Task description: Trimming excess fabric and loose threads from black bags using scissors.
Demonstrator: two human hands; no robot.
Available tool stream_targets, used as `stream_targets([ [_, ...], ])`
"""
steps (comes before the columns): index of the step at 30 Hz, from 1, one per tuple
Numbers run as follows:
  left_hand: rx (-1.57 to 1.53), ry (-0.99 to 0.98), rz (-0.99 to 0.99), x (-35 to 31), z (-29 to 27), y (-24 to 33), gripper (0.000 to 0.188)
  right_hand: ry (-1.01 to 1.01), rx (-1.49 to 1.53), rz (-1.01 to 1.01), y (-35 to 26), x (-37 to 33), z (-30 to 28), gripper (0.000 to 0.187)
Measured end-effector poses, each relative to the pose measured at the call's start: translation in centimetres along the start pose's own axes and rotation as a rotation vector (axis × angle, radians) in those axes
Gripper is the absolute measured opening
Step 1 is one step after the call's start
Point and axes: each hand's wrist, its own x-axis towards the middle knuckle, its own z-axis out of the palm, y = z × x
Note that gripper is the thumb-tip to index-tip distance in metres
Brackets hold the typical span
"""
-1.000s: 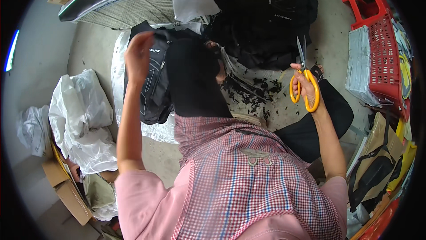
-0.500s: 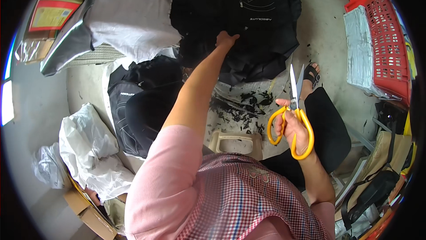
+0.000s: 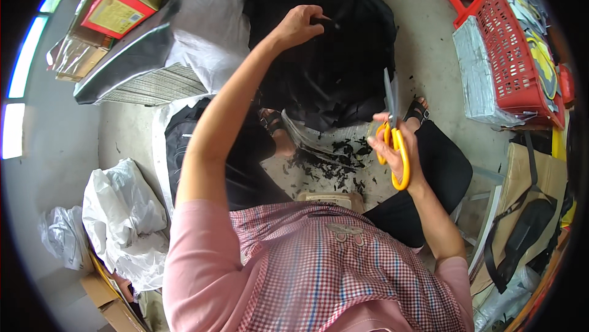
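black fabric pile (image 3: 328, 80): lies on the floor ahead of the person. over the last half second the left hand (image 3: 299, 27) has shifted farther up it; this suggests handling rather than cutting.
scissors (image 3: 396, 138): blades point upward, beside the pile; the right hand (image 3: 406, 151) is wrapped around the handles.
left hand: arm extended, wrist bent, fingers curled; against dark cloth, any pinch cannot be confirmed.
black scraps (image 3: 343, 157): scattered below the pile.

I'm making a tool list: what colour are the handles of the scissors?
The handles are yellow-orange, best seen in the head view.
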Motion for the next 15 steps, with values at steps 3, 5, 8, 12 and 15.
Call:
stream_targets([
  [3, 0.051, -0.227, 0.096, -3.4, -5.5, 10.2, 0.004, 0.139, -0.138, -0.307, -3.4, -0.2, 1.1, 0.047],
  [5, 0.050, -0.414, 0.106, -5.6, -7.5, 15.7, 0.003, 0.212, -0.220, -0.511, -6.1, 0.2, 1.5, 0.045],
  [8, 0.039, -0.487, 0.144, -9.1, -8.9, 20.0, 0.005, 0.202, -0.306, -0.746, -9.6, -1.1, 3.0, 0.043],
  [12, -0.042, -0.495, 0.253, -12.0, -9.8, 22.7, 0.010, 0.021, -0.344, -0.788, -12.6, -3.1, 4.5, 0.042],
  [15, -0.162, -0.338, 0.280, -13.9, -9.4, 23.2, 0.015, -0.109, -0.191, -0.527, -13.5, -5.2, 5.6, 0.040],
])
